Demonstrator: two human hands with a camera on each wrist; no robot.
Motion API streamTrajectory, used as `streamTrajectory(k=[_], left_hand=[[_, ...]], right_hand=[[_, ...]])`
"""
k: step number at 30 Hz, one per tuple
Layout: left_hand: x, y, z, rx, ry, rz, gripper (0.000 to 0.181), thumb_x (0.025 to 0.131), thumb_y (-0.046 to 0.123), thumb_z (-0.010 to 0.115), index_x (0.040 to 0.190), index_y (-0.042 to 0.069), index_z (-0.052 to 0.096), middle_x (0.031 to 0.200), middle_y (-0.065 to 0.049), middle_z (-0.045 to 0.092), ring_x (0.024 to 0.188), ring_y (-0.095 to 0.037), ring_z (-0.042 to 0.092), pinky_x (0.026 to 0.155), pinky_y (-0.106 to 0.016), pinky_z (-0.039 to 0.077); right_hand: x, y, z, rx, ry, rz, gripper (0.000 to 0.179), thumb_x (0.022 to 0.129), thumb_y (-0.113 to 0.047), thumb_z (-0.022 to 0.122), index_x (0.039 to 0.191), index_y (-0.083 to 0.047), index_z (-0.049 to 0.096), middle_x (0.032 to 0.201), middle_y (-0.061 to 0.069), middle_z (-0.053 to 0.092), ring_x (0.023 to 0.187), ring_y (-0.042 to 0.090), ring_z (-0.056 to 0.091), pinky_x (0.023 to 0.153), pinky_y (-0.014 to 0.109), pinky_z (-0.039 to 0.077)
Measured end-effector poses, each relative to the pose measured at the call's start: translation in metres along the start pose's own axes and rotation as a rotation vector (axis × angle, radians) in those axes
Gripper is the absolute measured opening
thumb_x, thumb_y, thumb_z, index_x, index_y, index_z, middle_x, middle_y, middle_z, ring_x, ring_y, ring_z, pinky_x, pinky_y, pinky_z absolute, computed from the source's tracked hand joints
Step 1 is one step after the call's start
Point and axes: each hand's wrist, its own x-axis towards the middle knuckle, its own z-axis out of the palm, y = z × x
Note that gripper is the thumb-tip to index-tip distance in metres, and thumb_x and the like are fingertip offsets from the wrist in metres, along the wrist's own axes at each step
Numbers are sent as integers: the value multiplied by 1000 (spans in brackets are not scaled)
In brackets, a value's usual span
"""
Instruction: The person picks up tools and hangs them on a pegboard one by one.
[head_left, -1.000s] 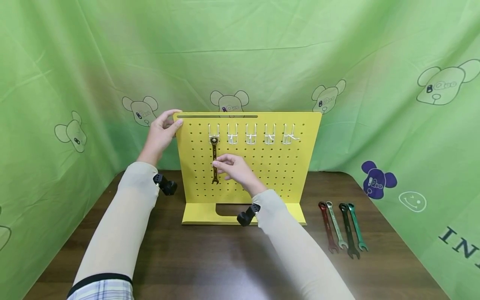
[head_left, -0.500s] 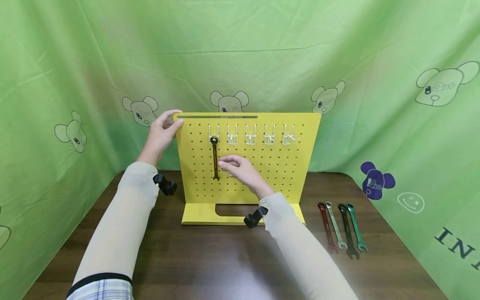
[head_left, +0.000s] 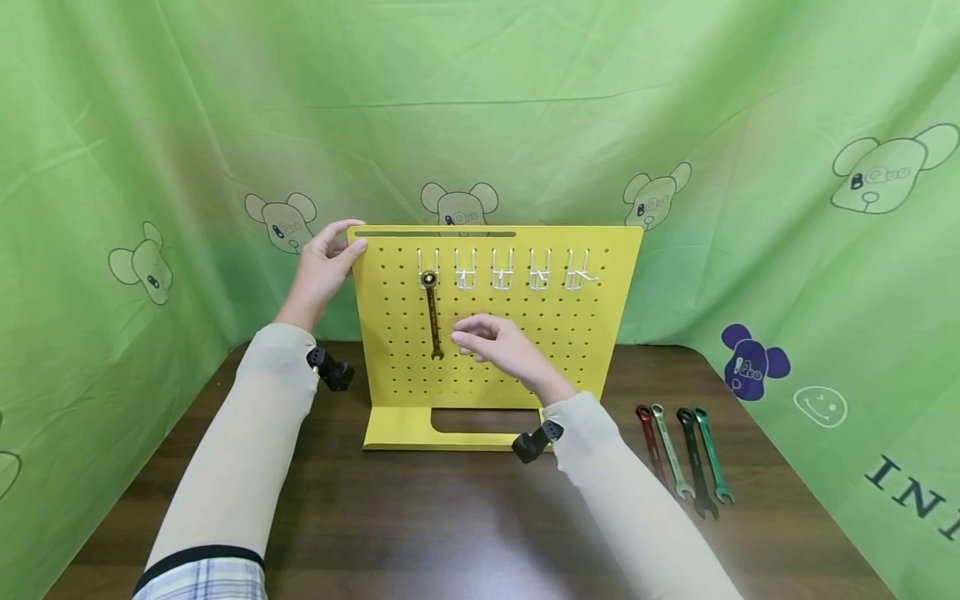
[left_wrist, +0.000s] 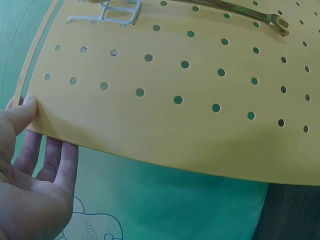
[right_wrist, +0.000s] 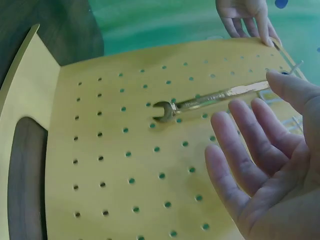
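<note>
fingers (right_wrist: 232, 145) of the right hand (head_left: 498, 342) are loosely bent and hold nothing; they hover at the centre of the head view, in front of the yellow pegboard (head_left: 622, 308). just left of them, apart from the fingertips, the dark bronze wrench (head_left: 432, 315) hangs by its ring end from the leftmost hook (left_wrist: 119, 21), its long axis near vertical, the forked end down and tipped slightly right. of the two hands the right is nearer its shaft; the left hand (head_left: 318, 271) pinches the board's upper-left corner, thumb in front and fingers behind. four more wrenches (head_left: 696, 462) lie side by side at lower right on the tabletop (head_left: 450, 517). as for writing, large dark letters (head_left: 892, 472) reading "in", then cut off, stand on the green curtain (head_left: 525, 150) at the right edge; lettering on its printed figures (head_left: 457, 207) and marks along the hanging wrench are too blurred to read.
</note>
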Motion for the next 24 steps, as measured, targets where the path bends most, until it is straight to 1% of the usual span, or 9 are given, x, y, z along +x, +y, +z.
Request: streamTrajectory(k=[4,8,11,16,19,24], left_hand=[[0,0,0,-3,1,-4,40,101,24,62,141,18,56,121,-10,61,103,-19,60,95,-36,52],[0,0,0,3,3,-2,40,101,25,62,141,19,56,121,-11,61,103,-19,60,95,-36,52],[0,0,0,5,3,-5,40,101,25,62,141,19,56,122,-11,61,103,-19,60,95,-36,52],[0,0,0,5,5,-8,40,101,24,62,140,19,56,124,-12,61,104,-19,61,95,-36,52],[0,1,0,4,7,-9,40,101,24,62,141,19,56,124,-13,61,103,-19,61,95,-36,52],[0,1,0,3,5,-11,40,101,24,62,141,19,56,125,-13,61,104,-20,61,95,-36,52]], right_hand=[[-9,2,-11,-47,-16,2,48,98,-35,66,132,-2,59,123,20,64,108,34,62,96,53,50],[-19,6,-23,-83,-34,19,48,98,-35,66,132,-1,59,123,22,64,108,39,62,96,56,49],[-29,10,-32,-136,-44,33,49,98,-37,66,131,-2,60,121,22,65,107,39,62,93,56,50],[-46,21,-51,-212,-53,19,44,99,-32,65,127,1,62,113,21,66,99,36,65,86,52,54],[-57,29,-64,-240,-51,21,41,100,-29,64,125,3,61,108,20,67,96,35,65,82,45,57],[-79,41,-85,-275,-26,70,41,100,-29,64,125,3,61,103,12,68,94,32,65,78,38,58]])
